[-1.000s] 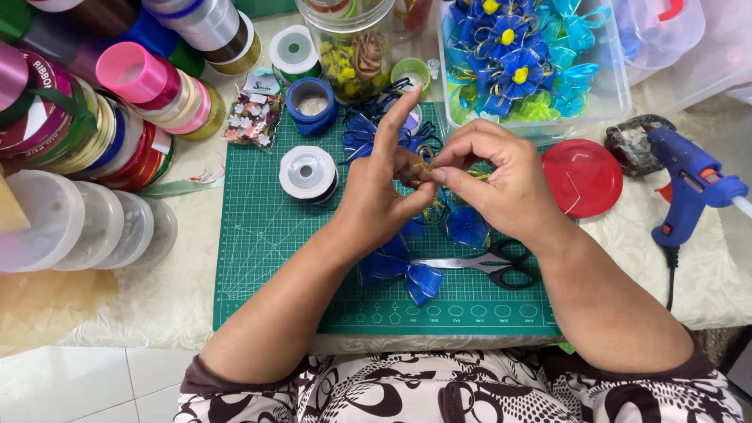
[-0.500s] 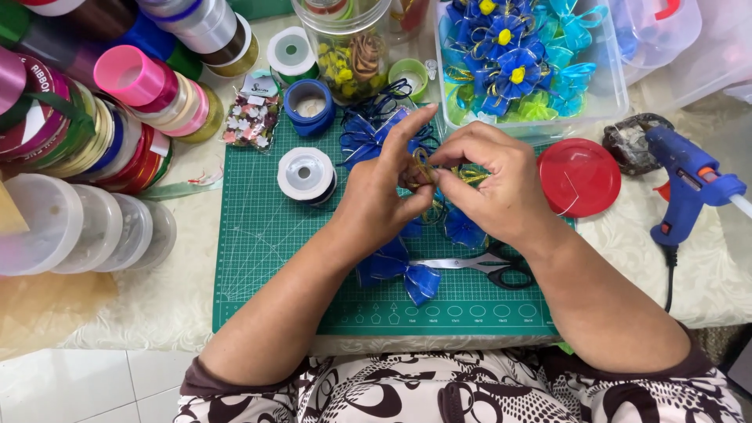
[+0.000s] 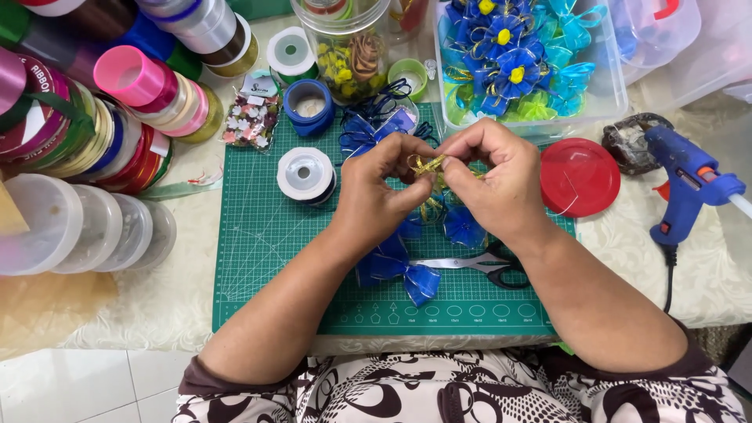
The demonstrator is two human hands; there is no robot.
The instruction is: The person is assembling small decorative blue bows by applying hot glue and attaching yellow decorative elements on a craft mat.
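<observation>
**Two hands pinch a gold ribbon piece above a green cutting mat**

Seen from above, both forearms rise from the bottom of the frame and meet near the centre. The left hand is curled, wrist bent inward, its thumb and forefinger closed on one end of a small looped piece of gold metallic ribbon. The right hand mirrors it, fingers arched, with fingertips gripping the other end. The ribbon sits between the two hands, just above centre, held off the green gridded cutting mat.

Below the hands, a blue sheer ribbon bow lies on the mat, just beside black-handled scissors. A white spool of thread-like wire stands left of the left hand. To the right, a round red plastic lid rests partly on the mat's edge, and a blue hot glue gun lies further right. At upper right, a clear plastic box of blue and teal ribbon flowers stands. Rolls of coloured ribbon crowd the upper left.
</observation>
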